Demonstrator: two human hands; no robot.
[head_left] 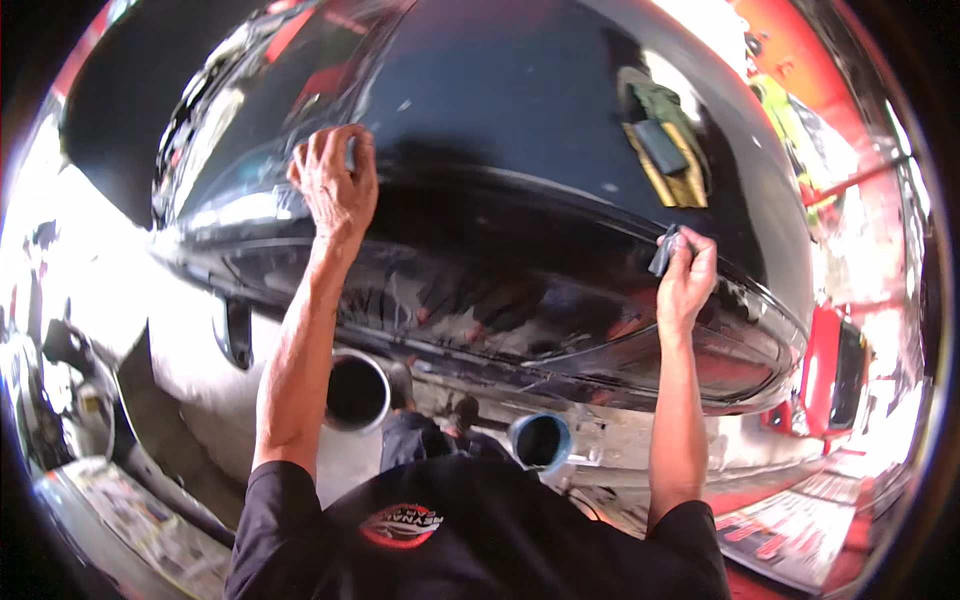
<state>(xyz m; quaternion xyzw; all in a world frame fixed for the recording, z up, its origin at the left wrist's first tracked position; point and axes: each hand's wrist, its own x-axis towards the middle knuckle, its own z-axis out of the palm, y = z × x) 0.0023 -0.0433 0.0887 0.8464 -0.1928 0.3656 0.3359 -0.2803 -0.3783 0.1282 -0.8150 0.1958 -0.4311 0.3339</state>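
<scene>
Head view, looking down. A person in a dark shirt (450, 560) reaches both arms forward over a glossy dark car (500, 90), whose curved body fills most of the upper half.

The left hand (338, 185) rests on the car near its left side, fingers bent. A grey-blue sliver of a small pad (350, 153) shows between thumb and fingers; the grip is narrow and appears to be around it, though most of the pad is hidden.

The right hand (687, 275) is farther right, by the edge where the upper surface turns down. Its thumb and fingers pinch a dark grey sheet (660, 255), which sticks out to the hand's left side, creased or folded.

Above the right hand, a green and yellow rag (686, 190) lies on the car, with a dark, flat block (661, 146) on it.

Below the car, between the arms, are two round buckets: a grey one (386, 400) just beside the left forearm and a blue one (563, 455) nearer the middle.

As for handling, the sheet looks light, thin and bendable; a pinch near one edge, as here, should leave its face free. The pad is probably light too, best held by its sides under curled fingers. The car looks hard, smooth and perhaps slippery, its shiny finish easily marked, so flat, even contact would suit it better than fingertips.
</scene>
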